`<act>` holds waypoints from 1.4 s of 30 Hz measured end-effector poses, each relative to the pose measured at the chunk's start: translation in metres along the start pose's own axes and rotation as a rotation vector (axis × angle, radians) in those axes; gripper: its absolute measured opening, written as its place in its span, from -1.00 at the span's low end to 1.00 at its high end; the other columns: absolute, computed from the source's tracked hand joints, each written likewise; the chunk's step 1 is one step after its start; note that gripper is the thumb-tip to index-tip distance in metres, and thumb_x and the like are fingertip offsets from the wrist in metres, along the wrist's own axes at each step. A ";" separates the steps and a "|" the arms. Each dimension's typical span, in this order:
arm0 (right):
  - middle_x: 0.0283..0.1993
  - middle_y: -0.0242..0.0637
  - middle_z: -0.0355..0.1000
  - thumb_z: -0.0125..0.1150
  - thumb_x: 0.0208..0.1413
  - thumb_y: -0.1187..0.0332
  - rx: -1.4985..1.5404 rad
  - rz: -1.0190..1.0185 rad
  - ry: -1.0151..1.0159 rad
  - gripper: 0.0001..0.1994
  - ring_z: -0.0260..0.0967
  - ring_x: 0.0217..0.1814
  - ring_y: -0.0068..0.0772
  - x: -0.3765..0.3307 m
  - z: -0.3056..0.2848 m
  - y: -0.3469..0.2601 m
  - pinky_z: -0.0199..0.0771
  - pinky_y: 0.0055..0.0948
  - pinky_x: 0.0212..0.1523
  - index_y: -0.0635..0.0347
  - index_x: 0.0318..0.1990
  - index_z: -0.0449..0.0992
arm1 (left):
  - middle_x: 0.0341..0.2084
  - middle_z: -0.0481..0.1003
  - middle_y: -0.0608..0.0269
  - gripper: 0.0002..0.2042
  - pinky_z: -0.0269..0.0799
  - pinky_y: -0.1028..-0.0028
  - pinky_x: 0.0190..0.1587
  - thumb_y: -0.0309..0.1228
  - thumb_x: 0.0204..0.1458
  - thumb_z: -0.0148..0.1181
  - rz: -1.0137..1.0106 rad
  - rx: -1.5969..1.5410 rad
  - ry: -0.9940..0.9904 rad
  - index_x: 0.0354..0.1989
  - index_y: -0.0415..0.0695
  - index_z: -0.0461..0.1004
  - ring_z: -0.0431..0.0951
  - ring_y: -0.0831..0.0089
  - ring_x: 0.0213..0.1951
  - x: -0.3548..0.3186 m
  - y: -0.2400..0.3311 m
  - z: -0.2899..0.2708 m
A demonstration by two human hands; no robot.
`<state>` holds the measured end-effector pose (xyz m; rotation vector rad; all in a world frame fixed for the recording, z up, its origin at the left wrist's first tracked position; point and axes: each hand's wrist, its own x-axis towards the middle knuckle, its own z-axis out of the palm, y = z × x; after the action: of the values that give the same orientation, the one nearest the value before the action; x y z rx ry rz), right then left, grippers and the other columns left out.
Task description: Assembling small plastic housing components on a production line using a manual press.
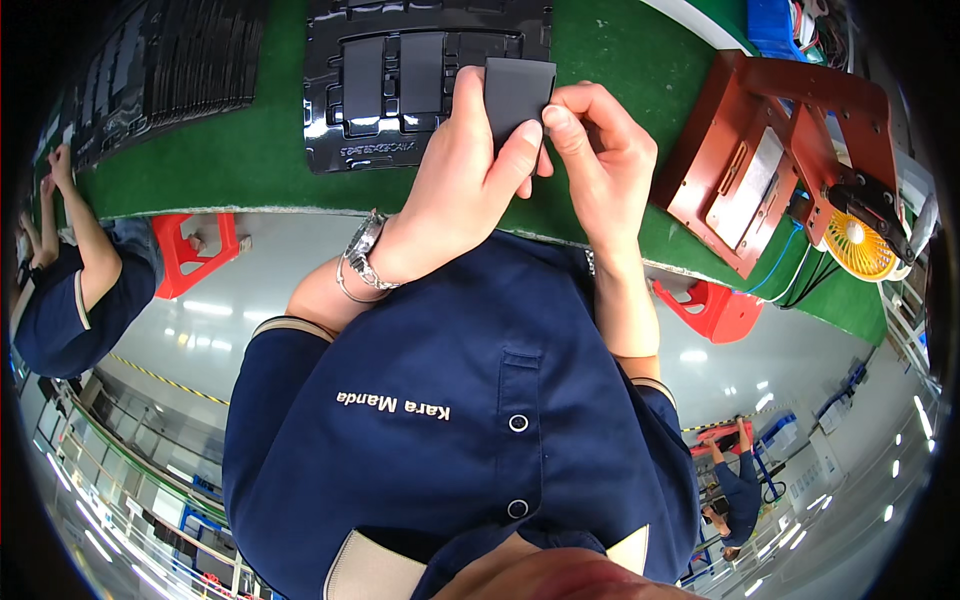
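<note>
My left hand (465,175) is closed around a flat, dark grey rectangular piece (519,92), its thumb lying across the lower part. At the right edge of this piece, the thumb and index finger of my right hand (603,150) are pinched together; whether a thin film or tab is between them is too small to tell. Behind my left hand, a glossy black plastic tray (365,157) lies on the green table, holding similar dark flat pieces (422,72) in its recesses.
On the green table (240,180) stand a stack of black trays (190,70) at far left and a red-brown metal fixture (722,165) at right. A small yellow fan (858,245) with cables sits beside it. Red stools (190,255) flank me; another person (75,275) works at left.
</note>
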<state>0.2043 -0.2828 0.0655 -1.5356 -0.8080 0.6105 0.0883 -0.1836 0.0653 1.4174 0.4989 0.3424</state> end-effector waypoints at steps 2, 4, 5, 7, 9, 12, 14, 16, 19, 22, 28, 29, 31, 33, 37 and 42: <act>-0.42 -0.34 0.49 0.20 0.35 0.41 0.009 0.003 -0.018 -0.84 0.44 -0.54 -0.57 -0.001 0.000 0.006 0.42 -0.55 -0.43 0.36 -0.22 0.50 | -0.50 0.50 0.15 -0.66 0.38 0.55 -0.54 -0.43 0.36 -0.09 0.044 0.090 0.020 0.25 -0.22 0.14 0.42 0.53 -0.61 0.000 0.000 -0.001; -0.40 -0.32 0.49 0.19 0.36 0.40 0.401 0.102 -0.060 -0.84 0.45 -0.55 -0.54 -0.002 0.001 0.011 0.41 -0.55 -0.43 0.35 -0.23 0.50 | -0.49 0.50 0.16 -0.66 0.36 0.56 -0.54 -0.41 0.36 -0.09 -0.134 -0.211 -0.101 0.25 -0.21 0.18 0.42 0.54 -0.60 -0.001 0.005 -0.007; -0.40 -0.32 0.49 0.19 0.36 0.40 0.401 0.101 -0.062 -0.84 0.45 -0.55 -0.54 -0.002 0.001 0.012 0.41 -0.55 -0.43 0.35 -0.23 0.50 | -0.49 0.50 0.16 -0.66 0.36 0.56 -0.54 -0.41 0.36 -0.09 -0.134 -0.211 -0.100 0.25 -0.21 0.18 0.42 0.54 -0.60 -0.001 0.006 -0.008; -0.39 -0.32 0.49 0.19 0.36 0.40 0.515 0.124 -0.094 -0.83 0.46 -0.55 -0.52 -0.001 0.003 0.013 0.39 -0.55 -0.42 0.36 -0.23 0.50 | -0.47 0.53 0.18 -0.74 0.38 0.57 -0.52 -0.40 0.37 -0.04 -0.183 -0.419 -0.112 0.13 -0.25 0.22 0.47 0.56 -0.59 -0.002 0.008 -0.010; -0.38 -0.33 0.48 0.15 0.39 0.35 0.495 0.137 -0.135 -0.79 0.45 -0.58 -0.49 0.001 0.000 0.017 0.41 -0.52 -0.40 0.37 -0.21 0.50 | -0.46 0.52 0.17 -0.74 0.39 0.56 -0.51 -0.41 0.36 -0.05 -0.200 -0.452 -0.103 0.14 -0.24 0.23 0.47 0.56 -0.59 -0.004 0.008 -0.012; -0.33 -0.38 0.45 0.09 0.43 0.22 0.419 0.074 -0.118 -0.71 0.43 -0.29 -0.58 0.010 -0.001 0.025 0.40 -0.54 -0.24 0.33 -0.08 0.52 | -0.45 0.53 0.17 -0.73 0.40 0.56 -0.51 -0.41 0.36 -0.05 -0.162 -0.442 -0.086 0.14 -0.25 0.22 0.47 0.58 -0.58 -0.002 0.002 -0.017; -0.35 -0.44 0.42 0.16 0.36 0.34 0.385 0.089 -0.078 -0.76 0.37 -0.21 -0.60 0.015 0.003 0.007 0.41 -0.53 -0.17 0.32 0.04 0.53 | -0.39 0.54 0.16 -0.73 0.43 0.55 -0.49 -0.42 0.36 -0.04 -0.131 -0.254 -0.093 0.14 -0.27 0.21 0.48 0.58 -0.56 -0.001 0.001 -0.021; -0.37 -0.47 0.41 0.19 0.32 0.41 0.319 0.076 -0.063 -0.75 0.37 -0.25 -0.61 0.020 0.006 -0.004 0.41 -0.53 -0.17 0.31 0.07 0.53 | -0.42 0.53 0.19 -0.71 0.43 0.56 -0.47 -0.40 0.37 -0.03 -0.108 -0.145 -0.068 0.16 -0.24 0.21 0.53 0.56 -0.49 -0.003 0.004 -0.022; -0.42 -0.49 0.38 0.24 0.21 0.51 -0.030 -0.030 -0.185 -0.70 0.36 -0.31 -0.64 0.031 0.003 -0.005 0.41 -0.56 -0.19 0.25 0.10 0.54 | -0.32 0.58 0.17 -0.73 0.54 0.48 -0.34 -0.39 0.35 0.05 -0.058 0.115 0.026 0.10 -0.27 0.26 0.62 0.44 -0.36 -0.006 0.006 -0.035; -0.49 -0.42 0.35 0.25 0.16 0.56 -0.183 -0.021 -0.071 -0.72 0.37 -0.38 -0.61 0.054 -0.007 0.001 0.43 -0.54 -0.25 0.26 0.04 0.58 | -0.13 0.60 0.14 -0.78 0.54 0.36 -0.13 -0.33 0.30 0.15 0.184 0.535 0.275 -0.02 -0.19 0.44 0.62 0.24 -0.18 -0.002 -0.005 -0.066; -0.51 -0.35 0.39 0.30 0.14 0.47 -0.436 0.012 -0.157 -0.73 0.39 -0.43 -0.39 0.069 0.006 0.024 0.47 -0.35 -0.21 0.16 0.01 0.59 | 0.11 0.48 0.07 -0.68 0.29 0.17 0.26 -0.32 0.22 0.21 0.292 1.041 0.459 0.09 -0.18 0.48 0.38 0.04 0.20 -0.006 -0.029 -0.115; -0.44 -0.30 0.46 0.31 0.12 0.43 -0.535 -0.009 -0.171 -0.75 0.44 -0.30 -0.23 0.069 0.011 0.028 0.47 -0.23 -0.07 0.14 -0.02 0.61 | 0.15 0.45 0.05 -0.67 0.28 0.17 0.28 -0.32 0.22 0.21 0.311 1.102 0.476 0.10 -0.17 0.48 0.36 0.02 0.22 -0.006 -0.030 -0.117; -0.30 -0.23 0.52 0.31 0.11 0.41 -0.672 -0.222 -0.079 -0.77 0.44 -0.15 -0.09 0.069 0.016 0.036 0.43 -0.14 0.02 0.15 -0.05 0.63 | 0.19 0.41 0.00 -0.62 0.24 0.14 0.31 -0.30 0.21 0.22 0.292 1.101 0.490 0.14 -0.22 0.46 0.31 -0.02 0.26 -0.005 -0.032 -0.119; -0.17 -0.19 0.54 0.30 0.12 0.41 -0.762 -0.338 0.045 -0.78 0.43 -0.07 -0.05 0.070 0.010 0.038 0.43 -0.15 0.00 0.16 -0.07 0.64 | 0.18 0.41 -0.04 -0.56 0.25 0.12 0.31 -0.29 0.21 0.22 0.288 1.161 0.587 0.19 -0.28 0.42 0.32 -0.03 0.26 -0.003 -0.038 -0.125; -0.14 -0.19 0.50 0.32 0.09 0.45 -0.831 -0.245 0.063 -0.78 0.40 -0.04 -0.07 0.059 -0.008 0.034 0.42 -0.19 0.02 0.16 -0.08 0.62 | 0.22 0.40 -0.09 -0.50 0.25 0.11 0.33 -0.18 0.24 0.21 0.181 1.320 0.557 0.19 -0.35 0.46 0.31 -0.03 0.30 -0.010 -0.048 -0.141; 0.07 -0.22 0.44 0.39 0.03 0.43 -0.882 -0.344 -0.025 -0.67 0.35 0.11 -0.07 0.033 -0.004 0.034 0.41 -0.17 0.13 0.13 0.00 0.59 | 0.24 0.41 -0.07 -0.49 0.26 0.12 0.33 -0.14 0.23 0.21 0.189 1.303 0.524 0.16 -0.36 0.49 0.31 -0.01 0.31 -0.007 -0.046 -0.136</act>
<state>0.2324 -0.2596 0.0350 -2.0930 -1.4363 -0.0150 0.0081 -0.0774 0.0097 2.6647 1.1299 0.5910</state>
